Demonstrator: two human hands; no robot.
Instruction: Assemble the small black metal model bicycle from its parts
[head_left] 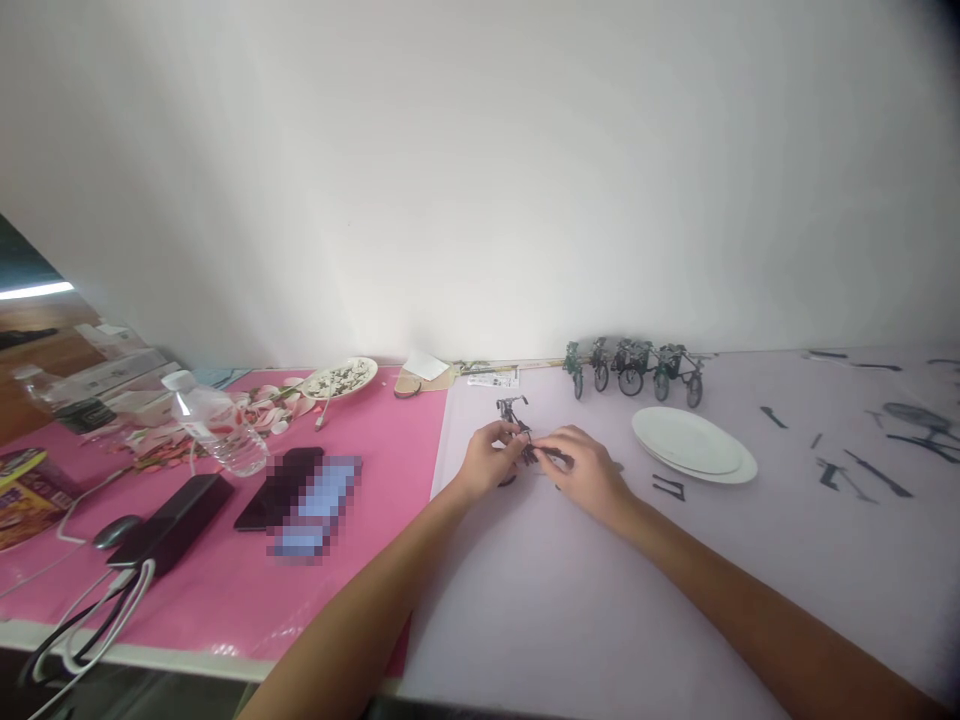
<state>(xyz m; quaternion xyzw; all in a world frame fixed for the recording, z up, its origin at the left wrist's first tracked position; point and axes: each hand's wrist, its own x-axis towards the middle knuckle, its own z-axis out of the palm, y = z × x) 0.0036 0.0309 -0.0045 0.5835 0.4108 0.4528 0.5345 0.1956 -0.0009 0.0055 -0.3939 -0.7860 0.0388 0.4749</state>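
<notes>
A small dark model bicycle (512, 406) stands on the white part of the table in front of me, its handlebars up and away from me. My left hand (487, 464) is closed around the bicycle's frame from the left side. From the right, my right hand (589, 474) pinches a thin dark piece (555, 453) against the middle of the bicycle. Fingers cover much of the frame, and the thin piece is too small to name. Just right of my right hand lies a small black U-shaped part (669, 487).
Several finished-looking model bicycles (631, 368) stand by the wall. White plates (694, 443) sit at right, with loose dark parts (877, 472) beyond. On the pink cover are a phone (281, 488), a black power strip (172, 515), a water bottle (217, 425) and a plate of small pieces (341, 380).
</notes>
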